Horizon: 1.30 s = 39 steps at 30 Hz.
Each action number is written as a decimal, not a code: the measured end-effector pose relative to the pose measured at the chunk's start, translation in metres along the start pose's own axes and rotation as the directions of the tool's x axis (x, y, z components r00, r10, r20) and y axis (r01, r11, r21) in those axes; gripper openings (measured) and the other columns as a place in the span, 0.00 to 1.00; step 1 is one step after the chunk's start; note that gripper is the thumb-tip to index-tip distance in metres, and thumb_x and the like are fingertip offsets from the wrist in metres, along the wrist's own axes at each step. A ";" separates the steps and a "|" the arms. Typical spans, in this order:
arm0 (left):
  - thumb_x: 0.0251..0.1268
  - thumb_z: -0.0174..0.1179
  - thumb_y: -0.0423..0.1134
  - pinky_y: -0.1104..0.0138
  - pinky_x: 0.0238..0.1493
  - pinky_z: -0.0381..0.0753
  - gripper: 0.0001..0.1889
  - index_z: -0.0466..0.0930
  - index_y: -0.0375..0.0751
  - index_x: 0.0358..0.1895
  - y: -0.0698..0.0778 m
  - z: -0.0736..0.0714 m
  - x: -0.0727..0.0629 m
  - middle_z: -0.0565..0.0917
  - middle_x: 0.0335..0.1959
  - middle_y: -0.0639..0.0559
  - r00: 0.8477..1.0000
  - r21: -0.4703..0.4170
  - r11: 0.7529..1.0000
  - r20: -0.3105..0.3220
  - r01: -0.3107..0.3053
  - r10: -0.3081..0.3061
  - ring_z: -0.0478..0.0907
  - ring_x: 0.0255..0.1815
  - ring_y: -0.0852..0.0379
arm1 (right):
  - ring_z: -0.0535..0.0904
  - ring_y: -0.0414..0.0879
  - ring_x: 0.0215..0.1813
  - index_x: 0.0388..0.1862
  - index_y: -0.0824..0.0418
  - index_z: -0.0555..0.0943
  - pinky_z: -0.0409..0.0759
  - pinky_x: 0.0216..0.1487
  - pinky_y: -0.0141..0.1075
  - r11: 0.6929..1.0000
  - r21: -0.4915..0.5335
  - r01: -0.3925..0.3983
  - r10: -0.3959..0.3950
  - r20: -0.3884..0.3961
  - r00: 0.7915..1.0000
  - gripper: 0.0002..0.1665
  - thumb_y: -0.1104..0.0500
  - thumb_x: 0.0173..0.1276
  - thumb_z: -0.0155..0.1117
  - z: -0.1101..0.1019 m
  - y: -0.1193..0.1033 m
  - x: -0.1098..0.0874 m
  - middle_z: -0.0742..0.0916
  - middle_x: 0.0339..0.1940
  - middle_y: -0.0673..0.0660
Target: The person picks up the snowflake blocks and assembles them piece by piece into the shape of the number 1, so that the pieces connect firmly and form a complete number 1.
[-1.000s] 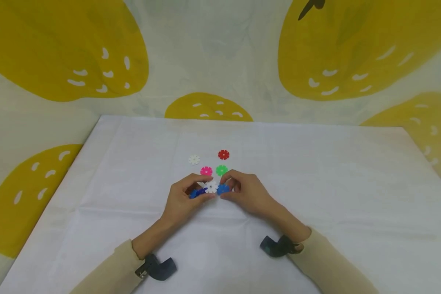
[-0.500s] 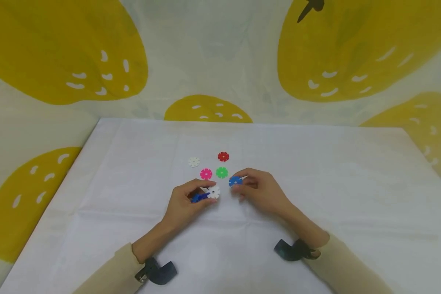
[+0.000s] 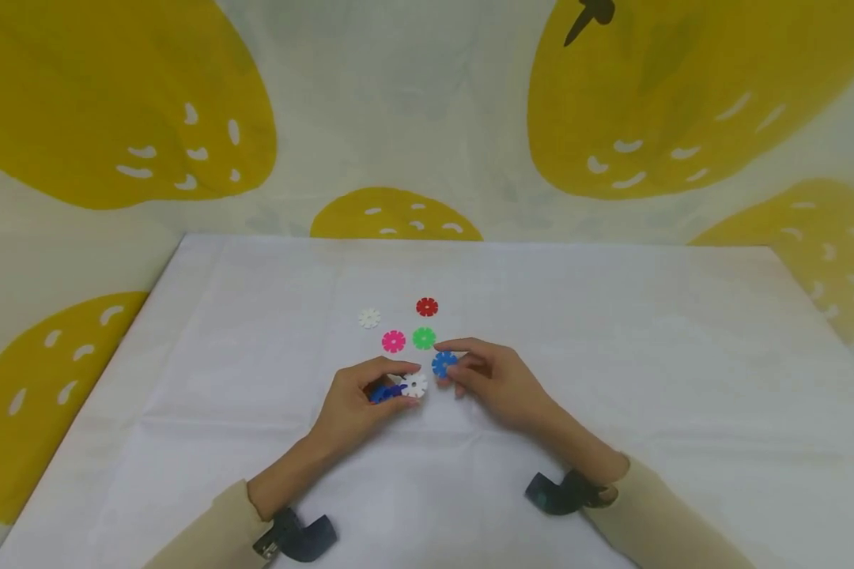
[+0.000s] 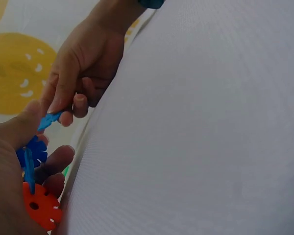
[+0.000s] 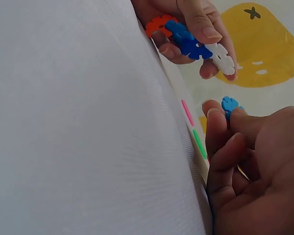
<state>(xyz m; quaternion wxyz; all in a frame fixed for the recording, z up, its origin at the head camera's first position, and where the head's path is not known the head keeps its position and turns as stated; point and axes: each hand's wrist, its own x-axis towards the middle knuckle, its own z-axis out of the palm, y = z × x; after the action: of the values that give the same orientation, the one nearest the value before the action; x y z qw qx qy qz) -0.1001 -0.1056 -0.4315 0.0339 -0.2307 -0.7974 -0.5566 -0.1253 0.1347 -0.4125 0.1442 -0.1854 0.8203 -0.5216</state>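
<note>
My left hand point(image 3: 349, 405) holds a joined chain of notched plastic discs between thumb and fingers. In the right wrist view the chain runs from an orange disc point(image 5: 158, 25) through a light blue disc point(image 5: 179, 32) and a dark blue disc point(image 5: 196, 50) to a white disc point(image 5: 220, 59) at its free end. The right hand point(image 3: 505, 387) pinches a separate light blue notched disc point(image 3: 444, 363), just right of the white one, with a small gap between them. Fingers and palm partly cover the chain in the head view.
Beyond the hands, four loose notched discs lie on the white-covered table point(image 3: 612, 316): a pink disc point(image 3: 394, 341), a green disc point(image 3: 424, 338), a white loose disc point(image 3: 369, 318) and a red disc point(image 3: 427, 307). A lemon-patterned cloth point(image 3: 398, 118) hangs behind.
The right hand's blue disc was beside the chain's white disc, moved away to the right, and has come part way back with its face turned. The left hand keeps its grip on the chain.
</note>
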 end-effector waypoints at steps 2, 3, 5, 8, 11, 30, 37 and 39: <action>0.53 0.72 0.40 0.68 0.34 0.78 0.19 0.84 0.53 0.50 0.000 0.001 0.000 0.84 0.42 0.63 1.000 0.004 1.000 -0.001 -0.001 0.001 0.77 0.35 0.59 | 0.80 0.43 0.30 0.61 0.45 0.76 0.74 0.36 0.36 1.000 0.007 0.004 -0.004 -0.010 1.000 0.20 0.55 0.71 0.60 0.000 0.000 -0.001 0.87 0.32 0.44; 0.53 0.72 0.39 0.68 0.34 0.78 0.19 0.84 0.52 0.50 0.001 0.001 0.000 0.84 0.42 0.63 1.000 0.004 1.000 -0.002 -0.001 0.001 0.77 0.35 0.59 | 0.80 0.43 0.30 0.60 0.44 0.76 0.74 0.39 0.37 1.000 0.010 0.007 -0.006 -0.014 1.000 0.20 0.55 0.70 0.60 0.001 0.000 -0.001 0.87 0.32 0.44; 0.52 0.72 0.38 0.68 0.33 0.77 0.19 0.84 0.50 0.50 0.002 0.001 0.000 0.85 0.42 0.61 1.000 0.002 1.000 -0.005 -0.005 0.005 0.77 0.33 0.59 | 0.80 0.43 0.30 0.59 0.44 0.76 0.74 0.42 0.39 1.000 0.013 0.012 -0.012 -0.024 1.000 0.19 0.54 0.70 0.61 0.001 0.001 -0.001 0.87 0.31 0.44; 0.51 0.73 0.34 0.69 0.31 0.77 0.20 0.84 0.43 0.50 0.010 0.000 0.001 0.85 0.41 0.56 1.000 0.001 1.000 -0.013 -0.003 0.003 0.77 0.30 0.57 | 0.80 0.43 0.31 0.58 0.44 0.77 0.75 0.43 0.39 1.000 0.010 0.019 -0.019 -0.036 0.999 0.18 0.53 0.69 0.62 0.002 0.002 -0.001 0.87 0.30 0.44; 0.49 0.72 0.29 0.69 0.29 0.76 0.20 0.83 0.36 0.49 0.025 -0.002 0.003 0.86 0.40 0.49 1.000 0.005 1.000 -0.019 0.003 -0.002 0.77 0.29 0.55 | 0.80 0.43 0.31 0.57 0.44 0.78 0.76 0.41 0.38 0.999 0.009 0.031 -0.030 -0.043 0.999 0.18 0.54 0.69 0.62 0.002 0.002 -0.001 0.87 0.29 0.45; 0.51 0.73 0.37 0.71 0.22 0.68 0.20 0.85 0.44 0.50 0.002 0.000 0.000 0.86 0.36 0.56 0.997 0.025 0.997 -0.019 0.069 -0.068 0.72 0.24 0.59 | 0.81 0.43 0.29 0.54 0.45 0.82 0.79 0.33 0.35 0.993 0.040 0.107 -0.105 -0.047 0.993 0.17 0.58 0.68 0.64 0.004 0.001 -0.003 0.85 0.30 0.49; 0.53 0.72 0.43 0.69 0.21 0.67 0.19 0.85 0.53 0.50 0.002 -0.001 -0.001 0.85 0.37 0.64 0.997 0.010 0.997 -0.006 0.071 -0.071 0.70 0.24 0.57 | 0.80 0.40 0.27 0.51 0.42 0.83 0.79 0.32 0.34 0.985 -0.045 0.164 -0.167 -0.082 0.983 0.16 0.58 0.65 0.67 0.006 -0.001 -0.003 0.85 0.26 0.44; 0.52 0.72 0.42 0.69 0.21 0.67 0.19 0.85 0.52 0.50 0.003 -0.001 0.000 0.85 0.36 0.65 0.997 0.002 0.997 0.000 0.073 -0.073 0.71 0.24 0.57 | 0.80 0.40 0.27 0.50 0.42 0.84 0.79 0.32 0.34 0.984 -0.039 0.176 -0.179 -0.080 0.981 0.17 0.58 0.65 0.67 0.007 -0.002 -0.004 0.85 0.25 0.44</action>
<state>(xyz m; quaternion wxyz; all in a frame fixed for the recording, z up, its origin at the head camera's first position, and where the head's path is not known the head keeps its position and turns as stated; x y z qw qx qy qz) -0.0986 -0.1057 -0.4285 0.0138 -0.2012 -0.8058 -0.5568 -0.1183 0.1305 -0.4133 0.0598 -0.2380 0.8139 -0.5267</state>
